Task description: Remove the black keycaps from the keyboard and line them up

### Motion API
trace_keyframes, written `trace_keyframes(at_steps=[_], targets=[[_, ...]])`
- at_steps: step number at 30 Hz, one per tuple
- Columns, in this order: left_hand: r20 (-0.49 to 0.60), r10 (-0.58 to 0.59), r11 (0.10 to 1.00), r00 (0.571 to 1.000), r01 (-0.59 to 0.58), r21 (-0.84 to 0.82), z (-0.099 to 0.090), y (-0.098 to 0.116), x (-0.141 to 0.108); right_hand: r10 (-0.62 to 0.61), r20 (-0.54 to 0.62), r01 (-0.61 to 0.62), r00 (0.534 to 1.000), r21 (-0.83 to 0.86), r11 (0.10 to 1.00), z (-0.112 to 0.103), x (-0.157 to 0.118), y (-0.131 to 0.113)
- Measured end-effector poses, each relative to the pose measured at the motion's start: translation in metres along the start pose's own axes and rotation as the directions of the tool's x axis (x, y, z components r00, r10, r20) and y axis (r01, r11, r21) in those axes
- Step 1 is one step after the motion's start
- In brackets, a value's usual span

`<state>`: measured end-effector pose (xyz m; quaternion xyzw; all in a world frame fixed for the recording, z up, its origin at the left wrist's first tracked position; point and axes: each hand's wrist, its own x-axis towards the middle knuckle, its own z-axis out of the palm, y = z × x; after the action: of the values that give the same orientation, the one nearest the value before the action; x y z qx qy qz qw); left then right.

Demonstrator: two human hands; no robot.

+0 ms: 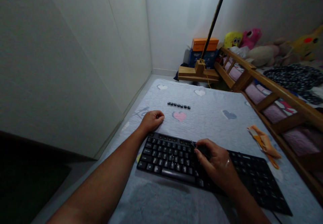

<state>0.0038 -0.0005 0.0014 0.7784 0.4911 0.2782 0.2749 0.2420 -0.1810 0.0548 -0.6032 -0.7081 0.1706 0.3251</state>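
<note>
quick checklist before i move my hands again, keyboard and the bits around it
1. Keyboard resting on the bedspread: ok
2. Small black pieces lined up, off the keyboard: ok, seven in a row
3. Left hand off the keys: ok, beyond the keyboard's far left edge
4. Right hand clear of the keyboard: not ok, it's over it
5. Anything pinched in the right fingertips: cannot tell
6. Orange cloth off the keys: ok

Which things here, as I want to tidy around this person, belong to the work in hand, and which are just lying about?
Part of the work, judging by the hands:
black keyboard, under the right hand
row of small black pieces, probably, beyond the left hand

Apparently just lying about:
orange cloth-like item, use unclear
orange box
yellow plush toy
</note>
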Motion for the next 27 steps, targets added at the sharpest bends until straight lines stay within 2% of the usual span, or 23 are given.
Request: trace_keyframes(at_steps=[7,17,27], targets=[[-0.008,0.008,1.000,1.000,-0.008,0.006,0.0009,-0.0013,0.0006,-0.051,0.013,0.052,0.999,-0.062,0.997,0.0044,-0.0008,0.0009],[-0.005,0.008,1.000,1.000,-0.008,0.004,-0.0003,-0.0005,0.0007,-0.053,0.054,0.057,0.997,-0.082,0.995,0.0063,-0.0028,0.0014],[-0.003,-0.004,1.000,1.000,0.004,0.016,0.0000,0.0005,0.0006,0.047,0.017,-0.046,0.999,-0.041,0.998,0.0045,-0.0022,-0.0029]])
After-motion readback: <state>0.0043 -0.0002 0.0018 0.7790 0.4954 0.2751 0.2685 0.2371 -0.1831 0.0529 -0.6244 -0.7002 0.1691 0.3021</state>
